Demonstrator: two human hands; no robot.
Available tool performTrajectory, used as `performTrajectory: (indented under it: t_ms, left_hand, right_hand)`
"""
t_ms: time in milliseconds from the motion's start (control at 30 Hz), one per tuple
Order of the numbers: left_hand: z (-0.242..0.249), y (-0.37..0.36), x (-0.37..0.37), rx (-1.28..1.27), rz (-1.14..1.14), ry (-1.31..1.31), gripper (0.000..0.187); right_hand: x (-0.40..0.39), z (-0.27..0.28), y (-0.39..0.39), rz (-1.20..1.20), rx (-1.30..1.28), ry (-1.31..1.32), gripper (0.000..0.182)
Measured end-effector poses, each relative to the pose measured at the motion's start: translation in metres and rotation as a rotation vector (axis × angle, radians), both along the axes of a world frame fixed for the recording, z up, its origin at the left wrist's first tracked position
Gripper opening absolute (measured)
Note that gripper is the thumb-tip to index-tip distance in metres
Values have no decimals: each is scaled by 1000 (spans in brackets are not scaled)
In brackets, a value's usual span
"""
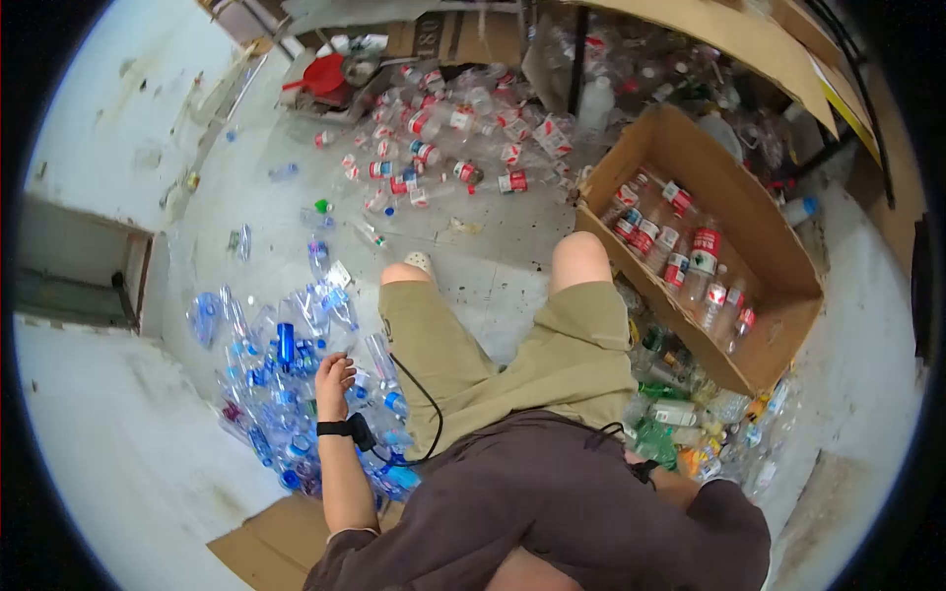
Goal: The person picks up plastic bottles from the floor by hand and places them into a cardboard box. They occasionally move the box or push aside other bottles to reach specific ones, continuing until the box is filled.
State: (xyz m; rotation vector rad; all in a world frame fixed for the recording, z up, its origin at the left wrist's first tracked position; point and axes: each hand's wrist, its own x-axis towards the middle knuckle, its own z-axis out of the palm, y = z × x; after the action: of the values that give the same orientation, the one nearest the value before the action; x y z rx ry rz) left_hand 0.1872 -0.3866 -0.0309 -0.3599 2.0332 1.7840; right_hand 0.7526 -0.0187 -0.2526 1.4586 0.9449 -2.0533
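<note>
My left hand [336, 379] is above a heap of clear plastic bottles [286, 399] with blue caps. Its fingers are loosely bent and apart, and I see nothing held in them. A clear bottle [379, 361] lies just right of it. My right hand [636, 459] is down by my right hip, mostly covered by my shirt, so its fingers do not show. Close to it lies a pile of green and mixed bottles [658, 443]. Beyond that, a cardboard box [709, 360] holds several clear bottles with red labels [704, 250].
A large spread of red-labelled bottles [424, 148] covers the floor ahead. A red pan [323, 75] lies at the back left. Table legs [578, 64] and more bottles stand behind the box. Flat cardboard [261, 542] lies at lower left. A cable [434, 404] runs from my left wrist.
</note>
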Motion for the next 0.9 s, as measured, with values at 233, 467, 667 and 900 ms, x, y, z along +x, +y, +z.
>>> performTrajectory:
  t_ms: [233,467,667,900]
  left_hand:
    - [-26,12,-26,-120,-20,-107,22]
    - [-55,25,-109,-298,-117,-274,26]
    - [-30,23,-172,-320,-29,-291,24]
    - [17,12,-238,-257,-14,-40,28]
  right_hand:
    - [-55,51,39,247,234,-206,32]
    - [-158,53,71,357,210,-320,31]
    - [-230,46,99,364,210,-295,31]
    - [-313,19,123,336,310,-126,30]
